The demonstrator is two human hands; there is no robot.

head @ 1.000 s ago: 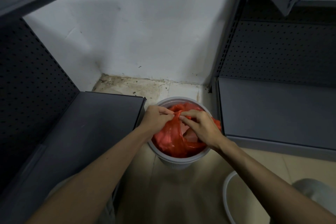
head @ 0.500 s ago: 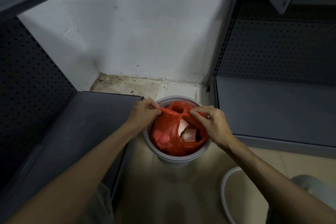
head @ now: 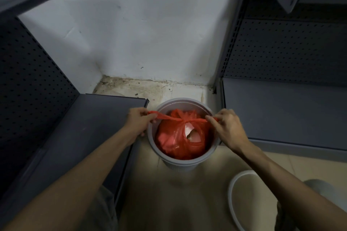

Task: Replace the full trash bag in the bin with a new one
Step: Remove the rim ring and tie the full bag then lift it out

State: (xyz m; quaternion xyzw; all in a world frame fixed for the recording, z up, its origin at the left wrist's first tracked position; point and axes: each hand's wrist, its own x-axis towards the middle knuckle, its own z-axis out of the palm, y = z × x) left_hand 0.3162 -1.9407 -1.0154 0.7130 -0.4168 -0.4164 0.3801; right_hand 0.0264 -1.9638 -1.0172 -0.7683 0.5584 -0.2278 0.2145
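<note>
Hands: L hand [head: 139,121] & R hand [head: 226,125] pinch bag [head: 178,140] ends; contents mostly hidden.

Floor [head: 169,199]: pale beige tiles, stained and gritty along the foot of the wall.
Bin [head: 183,163]: grey and round, upright on the floor between two shelving units, near the wall.
White ring [head: 231,193]: lies flat on the floor, beside the bin on the right.
Left shelf [head: 84,127]: dark grey, low.
Right shelf [head: 281,110]: dark grey, low.
</note>
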